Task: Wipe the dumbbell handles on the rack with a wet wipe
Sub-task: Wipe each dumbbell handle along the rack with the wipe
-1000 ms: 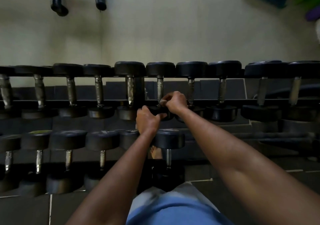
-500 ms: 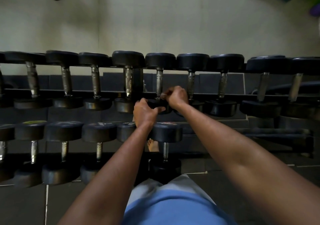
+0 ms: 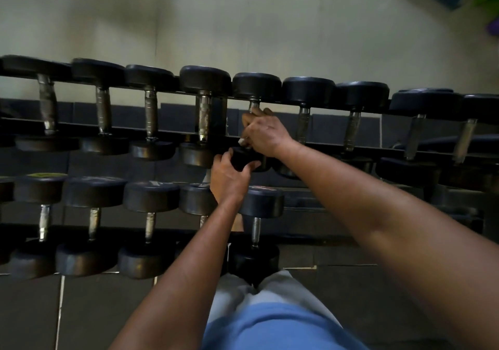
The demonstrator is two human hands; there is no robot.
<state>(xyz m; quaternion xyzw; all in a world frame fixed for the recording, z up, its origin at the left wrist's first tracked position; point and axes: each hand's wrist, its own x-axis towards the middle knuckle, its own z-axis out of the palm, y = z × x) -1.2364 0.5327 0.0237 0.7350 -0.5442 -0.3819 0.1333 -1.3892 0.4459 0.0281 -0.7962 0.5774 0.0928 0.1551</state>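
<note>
You have a single wide-angle view, worn on your head and tilted steeply forward and down over the dumbbell rack (image 3: 310, 209), so its two tiers run across the frame from the left edge to the right with the pale wall (image 3: 270, 25) above them. It sits near enough that your forearms reach in from the bottom edge and your left hand (image 3: 229, 179) and right hand (image 3: 266, 132) meet near the centre. With no second camera, nothing is shared between views.

Ten dumbbells (image 3: 204, 114) are counted on the upper rail, some cut off by the frame edges. Six are counted on the lower rail (image 3: 149, 222). Two hands (image 3: 266, 133) are seen.
</note>
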